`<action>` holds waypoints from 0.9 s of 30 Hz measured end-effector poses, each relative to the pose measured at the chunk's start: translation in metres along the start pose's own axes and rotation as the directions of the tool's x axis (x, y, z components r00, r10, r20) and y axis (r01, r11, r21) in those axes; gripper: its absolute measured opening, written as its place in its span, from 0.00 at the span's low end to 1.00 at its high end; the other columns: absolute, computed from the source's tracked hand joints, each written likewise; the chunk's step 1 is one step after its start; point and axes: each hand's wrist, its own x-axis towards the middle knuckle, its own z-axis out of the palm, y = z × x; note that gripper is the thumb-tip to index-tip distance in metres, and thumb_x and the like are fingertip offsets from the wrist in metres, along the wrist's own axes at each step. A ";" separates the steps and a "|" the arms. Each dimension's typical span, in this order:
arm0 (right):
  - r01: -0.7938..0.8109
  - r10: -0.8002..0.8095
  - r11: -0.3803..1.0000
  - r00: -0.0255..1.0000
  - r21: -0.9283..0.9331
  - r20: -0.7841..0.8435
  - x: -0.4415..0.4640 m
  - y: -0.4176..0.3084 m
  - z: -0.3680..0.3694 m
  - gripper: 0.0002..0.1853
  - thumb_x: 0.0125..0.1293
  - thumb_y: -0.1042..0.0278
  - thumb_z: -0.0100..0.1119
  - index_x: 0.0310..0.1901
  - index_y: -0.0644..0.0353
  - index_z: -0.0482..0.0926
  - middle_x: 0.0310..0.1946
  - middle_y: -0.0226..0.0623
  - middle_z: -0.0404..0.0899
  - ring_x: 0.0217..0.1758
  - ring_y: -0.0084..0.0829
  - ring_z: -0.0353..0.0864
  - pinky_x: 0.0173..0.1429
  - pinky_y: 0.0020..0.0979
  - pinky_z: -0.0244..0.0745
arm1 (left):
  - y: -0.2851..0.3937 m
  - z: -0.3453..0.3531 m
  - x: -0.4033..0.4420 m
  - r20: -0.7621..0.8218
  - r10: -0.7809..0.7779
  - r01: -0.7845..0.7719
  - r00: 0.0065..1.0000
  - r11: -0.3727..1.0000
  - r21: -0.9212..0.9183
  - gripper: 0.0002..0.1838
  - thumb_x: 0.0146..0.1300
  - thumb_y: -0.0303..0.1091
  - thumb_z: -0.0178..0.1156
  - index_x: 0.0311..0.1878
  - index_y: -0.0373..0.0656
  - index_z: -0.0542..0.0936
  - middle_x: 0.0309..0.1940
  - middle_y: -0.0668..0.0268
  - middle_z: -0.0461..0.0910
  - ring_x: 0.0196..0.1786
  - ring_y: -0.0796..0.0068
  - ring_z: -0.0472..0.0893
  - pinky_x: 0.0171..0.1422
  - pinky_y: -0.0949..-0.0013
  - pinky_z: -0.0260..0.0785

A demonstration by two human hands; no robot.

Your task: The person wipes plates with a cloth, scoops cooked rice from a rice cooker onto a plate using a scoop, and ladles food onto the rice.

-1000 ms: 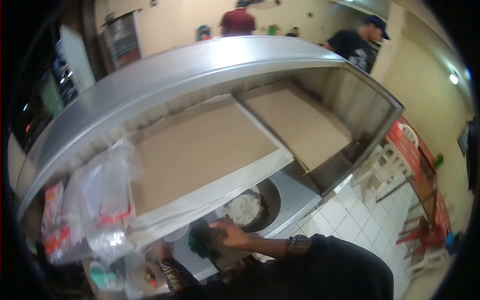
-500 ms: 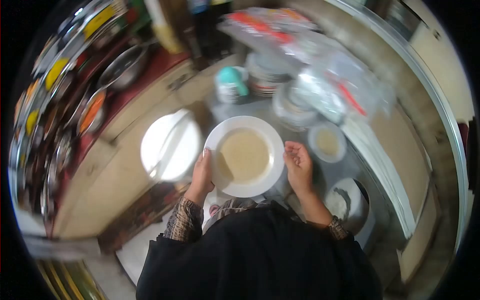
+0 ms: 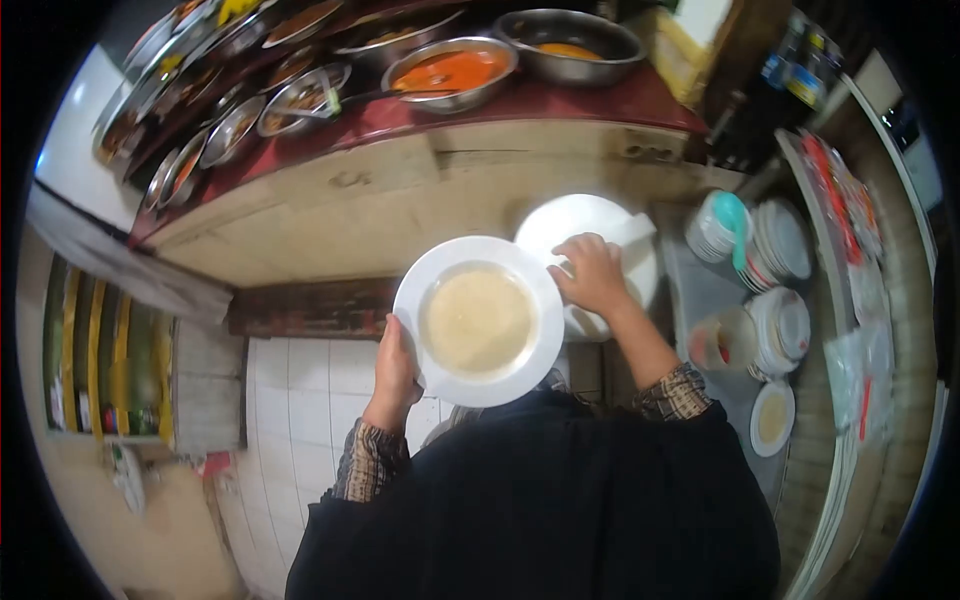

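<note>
My left hand (image 3: 393,375) grips the left rim of a white round plate (image 3: 400,300), thumb on top. The plate's middle is beige; I cannot tell whether that is a liner, food or the plate's own colour. My right hand (image 3: 592,275) reaches past the plate with bent, parted fingers, over a white round container (image 3: 560,215) with a bar across its top. The hand seems to hold nothing. Whether its fingertips touch the container I cannot tell.
Pans and bowls of food, one with orange-red sauce (image 3: 450,72), line a red counter (image 3: 560,110) ahead. At right stand stacked dishes (image 3: 780,240), a turquoise-handled item (image 3: 733,215) and another beige-centred plate (image 3: 772,418). A shelf unit (image 3: 110,350) stands at left.
My view has swung left towards the counter. My right hand has moved from beside the plate's right edge to over the white container. My left hand still holds the plate.
</note>
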 end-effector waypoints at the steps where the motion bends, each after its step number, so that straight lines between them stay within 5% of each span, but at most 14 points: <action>1: 0.003 0.009 0.995 0.992 -0.098 0.127 0.010 -0.003 0.003 0.19 0.54 0.47 0.61 0.40 0.51 0.83 0.42 0.31 0.80 0.53 0.35 0.73 0.59 0.50 0.54 | 0.007 -0.008 0.002 -0.045 0.018 -0.017 0.999 1.000 0.015 0.30 0.76 0.52 0.35 0.66 0.36 0.63 0.61 0.55 0.71 0.60 0.62 0.74 0.63 0.60 0.68; 5: 0.056 0.093 0.947 0.896 -0.318 0.434 0.026 -0.004 0.010 0.23 0.51 0.39 0.61 0.35 0.52 0.84 0.35 0.34 0.83 0.47 0.35 0.77 0.57 0.51 0.53 | 0.020 -0.017 0.015 -0.152 0.061 -0.058 0.986 0.998 0.027 0.21 0.73 0.37 0.47 0.63 0.36 0.65 0.56 0.57 0.74 0.56 0.67 0.76 0.59 0.64 0.71; 18: 0.126 -0.004 0.960 0.899 -0.251 0.437 0.034 0.027 0.007 0.20 0.50 0.40 0.61 0.33 0.47 0.85 0.30 0.36 0.84 0.41 0.36 0.81 0.50 0.45 0.59 | 0.019 0.032 0.026 -0.091 0.116 -0.105 0.989 0.988 0.117 0.26 0.56 0.22 0.57 0.60 0.34 0.68 0.51 0.56 0.77 0.50 0.65 0.79 0.54 0.65 0.73; 23: 0.000 -0.045 0.980 0.976 0.201 0.215 0.051 0.062 -0.084 0.22 0.44 0.41 0.71 0.28 0.52 0.82 0.28 0.39 0.81 0.38 0.38 0.79 0.49 0.39 0.65 | 0.013 0.023 0.037 -0.121 0.151 -0.135 0.981 0.982 0.136 0.27 0.59 0.26 0.55 0.63 0.33 0.66 0.54 0.55 0.75 0.55 0.64 0.76 0.60 0.64 0.69; 25: -0.148 0.024 0.843 0.971 0.517 0.239 0.059 0.099 -0.114 0.14 0.51 0.57 0.74 0.30 0.58 0.81 0.30 0.32 0.80 0.36 0.22 0.76 0.44 0.26 0.70 | 0.012 0.032 0.037 -0.120 0.184 -0.172 0.976 0.980 0.102 0.27 0.59 0.26 0.54 0.63 0.33 0.65 0.55 0.55 0.74 0.55 0.64 0.76 0.60 0.64 0.70; 27: -0.253 0.041 0.625 0.955 0.738 0.293 0.069 0.131 -0.148 0.09 0.63 0.62 0.63 0.36 0.58 0.81 0.33 0.25 0.79 0.37 0.16 0.74 0.44 0.22 0.69 | 0.013 0.046 0.031 -0.124 0.208 -0.199 0.970 0.977 0.081 0.26 0.58 0.26 0.53 0.62 0.33 0.66 0.55 0.56 0.74 0.55 0.63 0.76 0.59 0.63 0.70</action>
